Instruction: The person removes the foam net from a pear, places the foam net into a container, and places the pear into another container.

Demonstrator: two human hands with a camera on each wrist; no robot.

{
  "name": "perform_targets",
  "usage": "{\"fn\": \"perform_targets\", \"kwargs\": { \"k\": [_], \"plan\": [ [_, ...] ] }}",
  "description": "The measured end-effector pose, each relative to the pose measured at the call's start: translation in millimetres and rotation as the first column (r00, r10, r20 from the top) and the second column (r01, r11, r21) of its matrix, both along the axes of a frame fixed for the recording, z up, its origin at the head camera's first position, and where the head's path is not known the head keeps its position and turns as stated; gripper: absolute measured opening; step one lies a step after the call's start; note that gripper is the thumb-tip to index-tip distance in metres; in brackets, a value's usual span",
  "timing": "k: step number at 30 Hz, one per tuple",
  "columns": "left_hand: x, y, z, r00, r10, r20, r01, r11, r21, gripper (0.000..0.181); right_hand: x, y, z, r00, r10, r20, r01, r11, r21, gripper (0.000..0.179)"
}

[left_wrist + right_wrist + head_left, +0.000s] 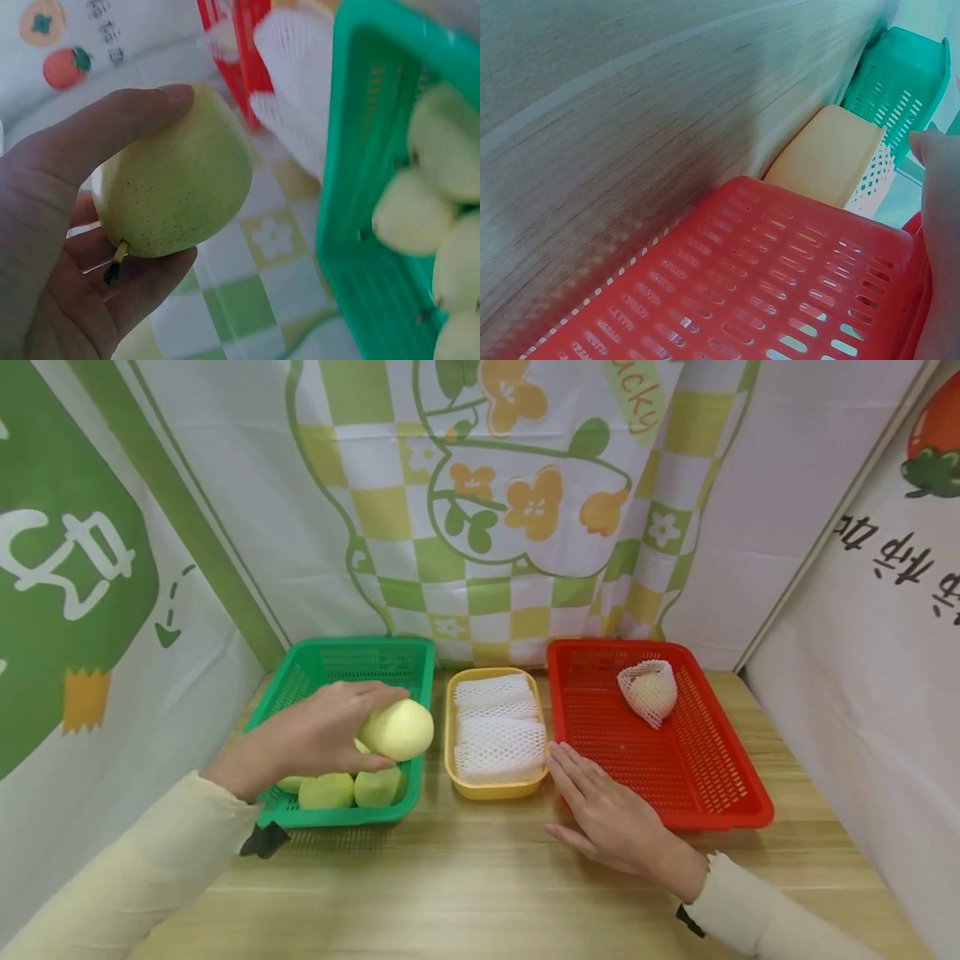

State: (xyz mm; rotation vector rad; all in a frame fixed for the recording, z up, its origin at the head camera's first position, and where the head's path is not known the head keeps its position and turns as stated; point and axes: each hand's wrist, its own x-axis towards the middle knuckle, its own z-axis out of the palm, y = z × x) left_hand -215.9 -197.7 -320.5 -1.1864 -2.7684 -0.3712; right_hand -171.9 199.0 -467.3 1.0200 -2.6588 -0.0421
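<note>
My left hand [322,731] grips a pale yellow-green pear [402,731] above the right side of the green basket [420,652]. In the left wrist view, thumb and fingers wrap the pear [176,176], its dark stem pointing down. More pears [327,792] lie in the green basket. My right hand [611,814] is held with straight fingers at the front left corner of the red basket [716,820], holding nothing. Between the baskets, a yellow tray [495,791] holds a pile of white foam net sleeves [498,731]. One pear in a foam net [651,692] sits in the red basket.
The baskets and tray stand in a row on a wooden table [450,885], against a checked, flower-printed cloth [495,602] at the back. Printed white cloth walls rise at left and right.
</note>
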Motion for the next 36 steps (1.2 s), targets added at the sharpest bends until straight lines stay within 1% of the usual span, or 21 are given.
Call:
{"fn": "perform_targets", "kwargs": {
  "k": [3, 5, 8, 11, 14, 18, 21, 24, 26, 31, 35, 36],
  "plan": [
    [-21.1, -13.4, 6.9, 0.998, 0.055, -0.006, -0.055, 0.998, -0.039, 0.071, 0.1, 0, -0.4, 1.0, -0.001, 0.004, 0.001, 1.0, 0.004, 0.091],
    [-35.8, -21.8, 8.8, 0.996, 0.094, -0.001, -0.094, 0.994, -0.053, 0.068, 0.1, 0, -0.7, 1.0, -0.001, 0.003, 0.001, 1.0, 0.003, 0.09],
    [-56.9, -33.2, 8.2, 0.988, 0.146, 0.038, -0.144, 0.988, -0.057, 0.064, 0.0, 0, -0.7, 1.0, -0.002, -0.004, 0.002, 1.0, 0.001, 0.09],
    [-76.3, -42.8, 2.8, 0.981, 0.177, 0.077, -0.172, 0.983, -0.069, 0.062, -0.4, 0, -0.8, 1.0, 0.001, -0.015, -0.001, 1.0, 0.002, 0.09],
    [-91.8, -49.9, -4.3, 0.971, 0.211, 0.114, -0.198, 0.973, -0.118, 0.065, -1.1, 1, -1.9, 0.999, 0.009, -0.039, -0.009, 1.0, 0.007, 0.09],
    [-108.1, -55.3, -14.6, 0.945, 0.275, 0.175, -0.242, 0.952, -0.189, 0.071, -1.8, 2, -3.4, 0.997, 0.026, -0.071, -0.025, 1.0, 0.01, 0.089],
    [-118.8, -56.7, -23.4, 0.929, 0.313, 0.197, -0.27, 0.937, -0.22, 0.072, -1.4, 2, -3.2, 0.997, 0.028, -0.077, -0.027, 1.0, 0.015, 0.089],
    [-127.7, -57.0, -33.3, 0.919, 0.335, 0.207, -0.284, 0.928, -0.242, 0.072, -0.8, 2, -1.8, 0.998, 0.021, -0.065, -0.02, 1.0, 0.024, 0.09],
    [-131.6, -55.8, -39.6, 0.903, 0.363, 0.229, -0.301, 0.916, -0.266, 0.074, -0.5, 1, -0.9, 0.999, 0.016, -0.05, -0.014, 1.0, 0.028, 0.089],
    [-138.1, -50.9, -53.7, 0.87, 0.406, 0.281, -0.305, 0.889, -0.341, 0.077, -0.1, 1, -0.9, 1.0, 0.006, -0.03, -0.005, 1.0, 0.03, 0.089],
    [-141.7, -46.4, -61.7, 0.854, 0.427, 0.298, -0.304, 0.873, -0.382, 0.079, -0.8, 2, -2.6, 0.998, 0.011, -0.055, -0.01, 1.0, 0.024, 0.088],
    [-142.3, -45.1, -62.9, 0.847, 0.436, 0.304, -0.308, 0.869, -0.388, 0.079, -1.2, 2, -3.2, 0.998, 0.013, -0.063, -0.012, 1.0, 0.024, 0.088]
  ]
}}
